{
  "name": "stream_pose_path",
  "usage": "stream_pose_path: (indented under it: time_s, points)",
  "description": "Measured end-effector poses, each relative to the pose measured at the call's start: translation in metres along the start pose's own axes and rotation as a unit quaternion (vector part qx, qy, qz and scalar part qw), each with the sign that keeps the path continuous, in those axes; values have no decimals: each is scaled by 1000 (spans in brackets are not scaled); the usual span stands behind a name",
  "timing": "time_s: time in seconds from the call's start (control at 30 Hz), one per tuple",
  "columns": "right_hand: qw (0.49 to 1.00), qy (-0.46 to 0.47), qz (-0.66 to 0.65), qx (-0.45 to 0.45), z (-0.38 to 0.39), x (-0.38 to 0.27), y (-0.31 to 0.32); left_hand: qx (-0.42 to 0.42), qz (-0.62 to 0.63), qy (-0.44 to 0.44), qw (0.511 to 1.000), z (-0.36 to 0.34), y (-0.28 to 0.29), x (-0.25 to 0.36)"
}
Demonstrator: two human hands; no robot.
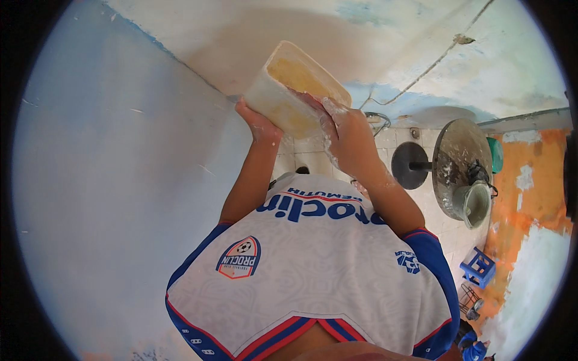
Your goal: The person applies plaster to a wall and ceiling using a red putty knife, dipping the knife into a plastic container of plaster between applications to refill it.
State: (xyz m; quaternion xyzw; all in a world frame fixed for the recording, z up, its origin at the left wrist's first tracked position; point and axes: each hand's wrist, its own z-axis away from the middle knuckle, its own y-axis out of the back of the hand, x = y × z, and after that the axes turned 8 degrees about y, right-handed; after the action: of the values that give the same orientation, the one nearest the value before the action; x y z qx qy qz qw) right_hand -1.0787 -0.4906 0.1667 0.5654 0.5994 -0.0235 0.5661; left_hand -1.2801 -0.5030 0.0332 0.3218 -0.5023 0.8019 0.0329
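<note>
I hold up a pale, translucent rectangular plastic tub (256, 93), tilted, in front of the wall. Its inside shows yellowish, with what looks like smears on it. My left hand (260, 123) grips the tub from its left lower side, the thumb showing and the other fingers hidden behind it. Over the tub's right rim reaches my right hand (349, 141), spotted with a whitish paste. Its fingers go down into the tub, where they look curled; whatever they grip is hidden.
Ahead and left rise patchy blue-white walls (120, 180), with a cable (415, 81) along one. To the right stands a round table (460, 156) carrying a bucket (475, 204) and a black bag (478, 172). Beyond are a blue stool (479, 268) and an orange, patched wall (530, 174).
</note>
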Motion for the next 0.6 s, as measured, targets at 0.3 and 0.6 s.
stream_pose_path:
  time_s: [0.3, 0.6]
  points:
    - [1000, 15, -15, -22, 59, 6, 81, -2, 25, -8, 1000, 30, -27, -58]
    - [989, -25, -110, 97, 109, 26, 166, -19, 47, -56, 997, 75, -44, -107]
